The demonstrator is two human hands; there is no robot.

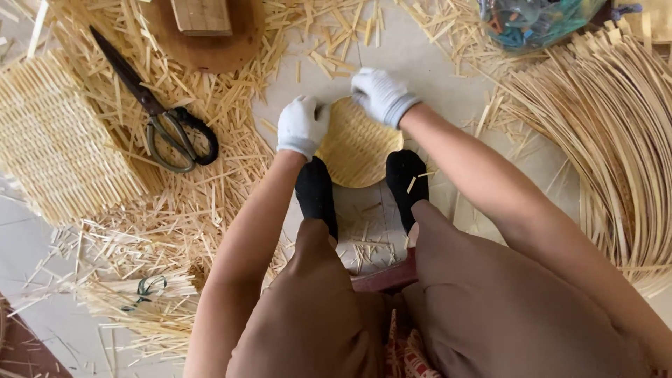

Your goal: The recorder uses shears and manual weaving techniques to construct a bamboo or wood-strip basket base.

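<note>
Scissors [164,115] on straw [210,210], woven mat [59,140] nearby

Single head-worn view, looking steeply down, close over knees and floor [420,56]

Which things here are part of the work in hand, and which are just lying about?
In use: round woven disc, gripped at its top edge by the left hand and right hand, with both feet beside its lower edge.

Lying about: scissors, square woven mat, bundle of long strips, wooden board, plastic bag, offcuts.
</note>
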